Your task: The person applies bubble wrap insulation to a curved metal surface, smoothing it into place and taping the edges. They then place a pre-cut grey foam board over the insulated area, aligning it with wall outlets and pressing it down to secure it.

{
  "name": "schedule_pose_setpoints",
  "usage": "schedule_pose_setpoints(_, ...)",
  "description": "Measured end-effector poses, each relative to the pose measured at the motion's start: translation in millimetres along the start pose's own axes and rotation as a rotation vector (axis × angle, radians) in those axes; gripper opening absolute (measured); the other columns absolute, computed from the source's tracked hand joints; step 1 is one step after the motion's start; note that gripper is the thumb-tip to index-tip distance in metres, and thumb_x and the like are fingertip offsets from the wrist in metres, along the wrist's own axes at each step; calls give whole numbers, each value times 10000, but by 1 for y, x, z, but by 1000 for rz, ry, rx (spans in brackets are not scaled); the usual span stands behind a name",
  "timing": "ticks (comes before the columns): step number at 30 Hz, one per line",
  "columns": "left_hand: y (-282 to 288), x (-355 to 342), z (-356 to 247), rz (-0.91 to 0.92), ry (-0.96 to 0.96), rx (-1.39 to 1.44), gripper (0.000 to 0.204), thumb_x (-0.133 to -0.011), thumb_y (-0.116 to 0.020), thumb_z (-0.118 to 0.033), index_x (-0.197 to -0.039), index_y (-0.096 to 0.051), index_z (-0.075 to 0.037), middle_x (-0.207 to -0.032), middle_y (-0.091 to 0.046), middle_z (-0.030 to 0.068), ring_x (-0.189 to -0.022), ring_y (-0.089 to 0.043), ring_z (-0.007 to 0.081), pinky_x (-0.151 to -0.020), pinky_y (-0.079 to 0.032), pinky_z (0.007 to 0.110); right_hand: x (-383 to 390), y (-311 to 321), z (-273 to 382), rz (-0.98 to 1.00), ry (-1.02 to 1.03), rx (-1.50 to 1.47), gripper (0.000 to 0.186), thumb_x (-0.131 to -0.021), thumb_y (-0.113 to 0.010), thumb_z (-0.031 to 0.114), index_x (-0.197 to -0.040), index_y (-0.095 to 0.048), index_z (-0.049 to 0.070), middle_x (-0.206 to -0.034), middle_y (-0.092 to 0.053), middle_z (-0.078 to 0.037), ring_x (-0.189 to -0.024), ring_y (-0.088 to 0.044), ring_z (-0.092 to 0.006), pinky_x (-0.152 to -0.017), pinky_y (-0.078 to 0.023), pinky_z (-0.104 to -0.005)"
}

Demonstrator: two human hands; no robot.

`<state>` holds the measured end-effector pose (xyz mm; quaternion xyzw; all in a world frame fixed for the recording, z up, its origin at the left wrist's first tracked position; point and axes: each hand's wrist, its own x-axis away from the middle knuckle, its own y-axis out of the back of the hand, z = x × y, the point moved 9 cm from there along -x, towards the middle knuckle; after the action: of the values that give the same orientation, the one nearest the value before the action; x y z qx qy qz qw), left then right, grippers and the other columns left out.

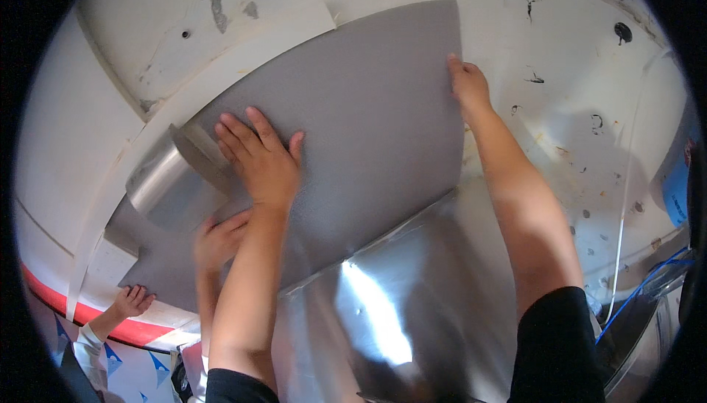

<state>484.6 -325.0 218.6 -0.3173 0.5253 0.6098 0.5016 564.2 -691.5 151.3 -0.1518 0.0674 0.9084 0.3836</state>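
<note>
A large grey sheet (368, 101) with a curved upper edge lies against a pale panel. My left hand (259, 158) rests flat on it with fingers spread. At the sheet's right edge, my right hand (470, 90) grips the border, its fingers partly hidden. A curled, shiny silver piece (163, 171) sticks up left of my left hand. Below the sheet's lower edge spreads a reflective silver sheet (412, 278). Another person's hand (217, 242), smeared by motion, is on the grey sheet beside my left forearm; a second hand (132, 302) of theirs holds its lower left corner.
The pale panel (545, 57) has dark scuffs and small holes. A raised white strip (250, 49) runs along the sheet's curved edge. A red band (55, 292) lies at lower left. At right are a thin white cord (626, 204), blue cable (626, 307) and a blue object (676, 193).
</note>
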Motion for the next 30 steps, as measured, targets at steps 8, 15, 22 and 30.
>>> schedule_pose_setpoints(8,-8,-21,-48,15,-253,-183,522,-844,-441,-500,-1327,-392,-309,-1434,-280,26,-1285,-262,356,-1044,-156,497,-19,-15,-3,30,51,21,574,-828,-516,490,-831,-618,-75,-773,-619,-220,-754,-607,-331,-713,-451,-390)
schedule_pose_setpoints(15,-17,-47,-95,102,-443,-118,641,-782,-464,-598,-1351,-341,-329,-1440,-258,-4,-1294,-227,357,-1045,-143,513,-22,-9,7,246,-40,109,615,-779,-539,584,-695,-642,-17,-668,-626,-149,-503,-594,-219,-592,-492,-331)
schedule_pose_setpoints(22,-21,-48,-106,13,-486,-116,696,-753,-460,-644,-1360,-325,-332,-1443,-261,-23,-1288,-234,364,-1027,-137,546,-32,24,42,91,222,697,610,-714,-570,637,-664,-634,32,-658,-628,-104,-570,-615,-241,-613,-492,-364)
schedule_pose_setpoints(30,-18,-48,-98,-1,-481,-111,562,-822,-469,-498,-1343,-357,-318,-1426,-293,-43,-1300,-245,320,-1041,-146,517,133,-52,62,-73,802,37,483,-893,-477,283,-1304,-367,53,-1364,-321,-183,-1262,-302,-342,-1018,-265,-434)
